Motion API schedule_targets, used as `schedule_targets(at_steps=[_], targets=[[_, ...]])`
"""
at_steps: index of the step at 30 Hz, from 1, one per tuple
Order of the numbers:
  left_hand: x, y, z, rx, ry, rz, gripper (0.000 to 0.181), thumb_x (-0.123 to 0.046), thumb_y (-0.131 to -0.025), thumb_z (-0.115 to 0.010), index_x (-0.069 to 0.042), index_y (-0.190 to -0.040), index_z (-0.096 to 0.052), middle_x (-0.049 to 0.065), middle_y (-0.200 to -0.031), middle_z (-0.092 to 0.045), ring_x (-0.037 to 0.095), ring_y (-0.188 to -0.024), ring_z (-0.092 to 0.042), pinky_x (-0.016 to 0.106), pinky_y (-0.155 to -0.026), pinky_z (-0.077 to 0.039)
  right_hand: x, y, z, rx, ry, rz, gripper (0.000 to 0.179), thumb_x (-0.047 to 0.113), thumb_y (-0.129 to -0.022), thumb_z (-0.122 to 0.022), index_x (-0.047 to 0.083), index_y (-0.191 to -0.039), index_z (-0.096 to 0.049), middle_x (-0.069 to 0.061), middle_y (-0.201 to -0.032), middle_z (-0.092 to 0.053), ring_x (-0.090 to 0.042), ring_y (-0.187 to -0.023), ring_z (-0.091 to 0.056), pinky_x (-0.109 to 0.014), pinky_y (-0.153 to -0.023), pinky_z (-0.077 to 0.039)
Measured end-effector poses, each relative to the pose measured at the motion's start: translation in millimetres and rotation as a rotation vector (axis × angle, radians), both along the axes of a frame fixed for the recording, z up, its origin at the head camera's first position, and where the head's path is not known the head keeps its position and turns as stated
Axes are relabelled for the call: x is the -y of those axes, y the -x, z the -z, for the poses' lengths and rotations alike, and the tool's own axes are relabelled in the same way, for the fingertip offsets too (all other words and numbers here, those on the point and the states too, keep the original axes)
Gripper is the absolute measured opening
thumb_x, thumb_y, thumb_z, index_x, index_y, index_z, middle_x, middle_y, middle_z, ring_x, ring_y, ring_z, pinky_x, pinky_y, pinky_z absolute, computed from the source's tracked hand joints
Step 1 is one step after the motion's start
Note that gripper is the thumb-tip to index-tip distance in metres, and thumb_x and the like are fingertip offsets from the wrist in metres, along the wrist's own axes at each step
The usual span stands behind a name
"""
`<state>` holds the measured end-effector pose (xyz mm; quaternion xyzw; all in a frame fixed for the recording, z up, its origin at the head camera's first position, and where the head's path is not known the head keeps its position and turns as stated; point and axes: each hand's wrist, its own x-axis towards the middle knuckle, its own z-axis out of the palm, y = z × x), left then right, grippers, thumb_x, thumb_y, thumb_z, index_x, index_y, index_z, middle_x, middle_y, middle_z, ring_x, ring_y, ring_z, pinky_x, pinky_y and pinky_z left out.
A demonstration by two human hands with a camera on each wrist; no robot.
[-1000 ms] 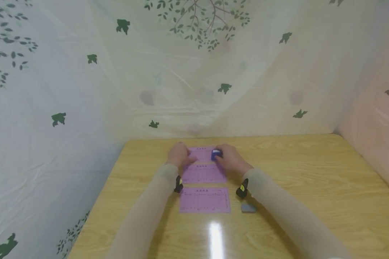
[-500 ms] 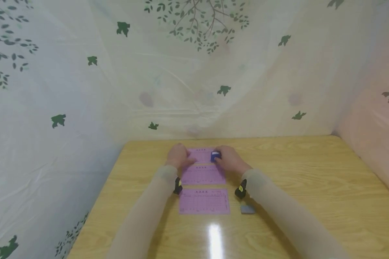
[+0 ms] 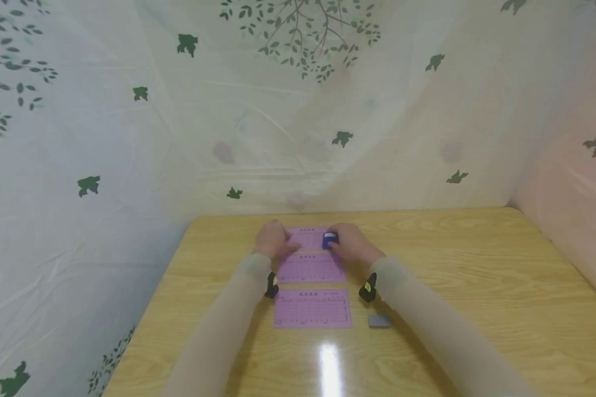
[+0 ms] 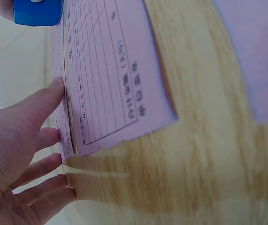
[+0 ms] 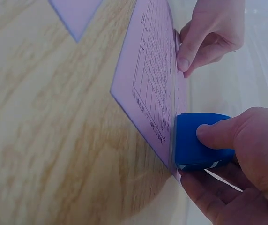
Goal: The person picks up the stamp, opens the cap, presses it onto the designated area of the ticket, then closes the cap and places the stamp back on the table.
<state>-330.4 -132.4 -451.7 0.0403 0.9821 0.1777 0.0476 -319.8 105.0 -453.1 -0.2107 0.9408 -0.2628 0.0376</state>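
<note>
Three pink printed form sheets lie in a column on the wooden table: a far sheet, a middle sheet and a near sheet. The left hand rests at the far sheet's left edge, its thumb pressing the paper and its fingers fairly straight, as the left hand in the left wrist view shows. With thumb and fingers the right hand grips a blue stamp, set down on the far sheet's right part. The underside of the blue stamp is hidden in the right wrist view.
A small grey block lies right of the near sheet. Behind the table hangs a pale curtain with leaf prints. Black wrist cameras are strapped on both sleeves.
Both hands and the stamp keep their places on the far sheet. The whole view has shifted slightly with the head.
</note>
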Motion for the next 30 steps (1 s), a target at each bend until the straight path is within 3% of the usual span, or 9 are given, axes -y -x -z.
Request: schedule_targets(at_steps=[5, 11, 16, 22, 30], targets=[[0.5, 0.3, 2.1, -0.006, -0.01, -0.011, 0.044, -0.045, -0.086, -0.088, -0.008, -0.108, -0.082, 0.01, -0.108, -0.078, 0.018, -0.085, -0.066, 0.034, -0.082, -0.061, 0.2, -0.3, 0.8, 0.008, -0.007, 0.002, 0.033, 0.013, -0.103, -0.067, -0.002, -0.133, -0.067, -0.021, -0.126, -0.074, -0.035, -0.117, -0.072, -0.048, -0.105, -0.06], [1.5, 1.6, 3.4, 0.003, -0.001, 0.004, 0.037, -0.046, -0.086, -0.088, -0.009, -0.091, -0.082, 0.005, -0.088, -0.072, 0.016, -0.073, -0.059, 0.026, -0.063, -0.048, -0.4, -0.7, 1.2, 0.007, -0.004, 0.002, 0.034, 0.013, -0.103, -0.068, -0.002, -0.133, -0.067, -0.021, -0.126, -0.074, -0.035, -0.116, -0.072, -0.048, -0.104, -0.06], [1.5, -0.6, 1.6, -0.008, 0.002, 0.009, 0.039, -0.046, -0.086, -0.087, -0.008, -0.096, -0.082, 0.009, -0.099, -0.075, 0.018, -0.08, -0.061, 0.031, -0.073, -0.055, -1.6, 0.1, 0.8, 0.003, -0.011, -0.012, 0.036, 0.013, -0.102, -0.068, -0.003, -0.135, -0.066, -0.022, -0.127, -0.073, -0.036, -0.117, -0.071, -0.049, -0.105, -0.06], [2.1, -1.6, 4.3, 0.023, -0.048, 0.007, 0.037, -0.044, -0.087, -0.087, -0.008, -0.095, -0.082, 0.008, -0.094, -0.07, 0.016, -0.072, -0.055, 0.028, -0.063, -0.047, -2.5, -1.7, 1.5, -0.001, -0.022, -0.015, 0.035, 0.014, -0.102, -0.069, -0.003, -0.133, -0.068, -0.022, -0.124, -0.075, -0.036, -0.116, -0.072, -0.05, -0.106, -0.059], [3.5, -0.5, 3.9, -0.026, 0.043, 0.03, 0.047, -0.05, -0.087, -0.085, -0.006, -0.104, -0.082, 0.01, -0.115, -0.071, 0.024, -0.1, -0.062, 0.04, -0.095, -0.057, -1.3, -0.4, -1.7, -0.011, -0.017, -0.028, 0.033, 0.013, -0.1, -0.071, -0.002, -0.13, -0.07, -0.019, -0.118, -0.077, -0.033, -0.11, -0.074, -0.047, -0.103, -0.061]])
